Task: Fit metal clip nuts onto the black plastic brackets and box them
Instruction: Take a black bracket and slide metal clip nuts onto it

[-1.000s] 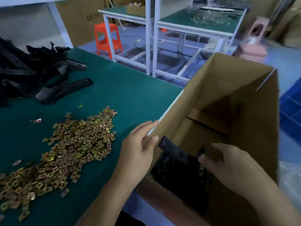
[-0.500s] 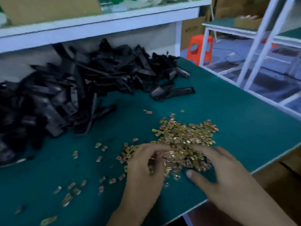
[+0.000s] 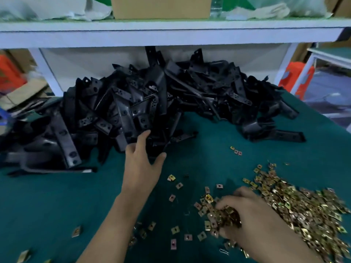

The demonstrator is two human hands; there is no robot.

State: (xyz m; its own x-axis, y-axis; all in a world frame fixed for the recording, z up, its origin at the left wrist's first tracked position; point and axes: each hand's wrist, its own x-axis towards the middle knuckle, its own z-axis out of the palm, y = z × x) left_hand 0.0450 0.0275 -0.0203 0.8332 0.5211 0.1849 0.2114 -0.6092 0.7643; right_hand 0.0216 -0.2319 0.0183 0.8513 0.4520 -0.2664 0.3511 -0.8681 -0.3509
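Observation:
A big heap of black plastic brackets (image 3: pixel 144 103) covers the back of the green table (image 3: pixel 47 202). My left hand (image 3: pixel 142 166) reaches into the heap's front edge, fingers and thumb spread around one bracket (image 3: pixel 155 147); whether it grips is unclear. A pile of brass-coloured clip nuts (image 3: pixel 296 204) lies at the front right, with loose ones scattered to its left. My right hand (image 3: pixel 248 219) is curled over the pile's left edge, fingers closed on a bunch of clip nuts (image 3: pixel 226 213). The box is out of view.
A white shelf (image 3: pixel 171 33) runs overhead behind the heap, carrying a cardboard box (image 3: pixel 161 6) and bags. An orange stool (image 3: pixel 298 80) and another white-framed table (image 3: pixel 330 57) stand at the far right. The table's right edge runs past the heap.
The view swung from the cardboard box to the table. My left hand left the clip nuts and reached forward to the bracket heap. My right hand stayed on the clip nut pile and curled shut.

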